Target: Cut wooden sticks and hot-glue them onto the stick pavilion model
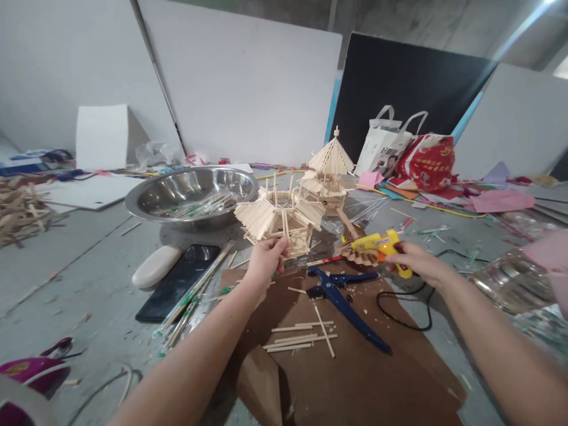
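Observation:
A small pavilion model [261, 216] of thin wooden sticks stands in front of me, with slatted roof panels and several upright sticks at its top. My left hand [268, 257] is at its front roof edge, thumb and fingers pinched together. Whatever they grip is hidden at the fingertips. My right hand [417, 263] is wrapped around a yellow glue gun [377, 241], whose nozzle points left toward the model. Below lie a blue-handled cutter [344, 302] and several cut wooden sticks [295, 342] on a brown board [355, 384].
A finished-looking stick pavilion [332, 160] stands behind. To the left are a steel basin [190, 195], a phone [181, 284] and a white oval case [156, 266]. A black cord [428, 319] loops at right, near a clear plastic jar [517, 281]. Bags [426, 163] stand at the back.

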Motion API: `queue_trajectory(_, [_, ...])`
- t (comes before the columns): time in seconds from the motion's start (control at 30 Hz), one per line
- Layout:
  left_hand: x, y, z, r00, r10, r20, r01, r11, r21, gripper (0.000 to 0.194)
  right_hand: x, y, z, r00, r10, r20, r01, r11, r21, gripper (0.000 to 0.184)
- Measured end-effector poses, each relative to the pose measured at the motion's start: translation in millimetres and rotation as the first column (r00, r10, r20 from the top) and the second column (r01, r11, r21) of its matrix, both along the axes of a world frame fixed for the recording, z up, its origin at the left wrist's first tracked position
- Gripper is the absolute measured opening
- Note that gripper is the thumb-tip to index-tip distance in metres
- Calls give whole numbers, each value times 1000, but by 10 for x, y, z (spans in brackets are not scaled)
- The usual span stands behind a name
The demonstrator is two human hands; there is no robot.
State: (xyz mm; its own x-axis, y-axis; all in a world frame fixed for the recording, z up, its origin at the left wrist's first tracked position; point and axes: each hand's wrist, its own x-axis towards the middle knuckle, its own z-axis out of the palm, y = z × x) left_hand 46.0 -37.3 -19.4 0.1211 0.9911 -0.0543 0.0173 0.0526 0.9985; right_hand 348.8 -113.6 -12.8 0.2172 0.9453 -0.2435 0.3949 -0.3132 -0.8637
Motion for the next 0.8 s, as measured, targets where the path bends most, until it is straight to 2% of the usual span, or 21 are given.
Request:
queue_trajectory(0.1, [8, -19, 1, 1000, 1, -17, -1, 1000, 14, 25, -60, -18, 69, 991, -6, -137, 6, 1000, -5, 22])
queue_trajectory(0.23, [7, -45, 8, 1000, 1, -25, -1, 1000, 14, 22, -138, 10, 192, 981, 62, -181, -54, 997, 51, 25])
queue_trajectory(0.33, [1, -58, 10, 999, 8, -38, -7, 1000, 19, 21, -257, 54, 348, 955, 149, -255, -126, 987, 103, 32])
queue_trajectory(0.47, [-9, -58, 7, 999, 25, -39, -24, 999, 33, 21, -506, 115, 554, 901, 302, -311, -250, 948, 198, 26])
queue_trajectory(0.6, [-16, -59, -1, 997, 27, -66, -23, 998, 54, 23, -773, 196, 681, 877, 381, -291, -313, 915, 254, 25])
queue_trajectory(0.8, [-4, -62, -53, 996, 51, -74, -46, 997, 67, 24, -1062, 391, 824, 902, 415, -122, -366, 882, 295, 17])
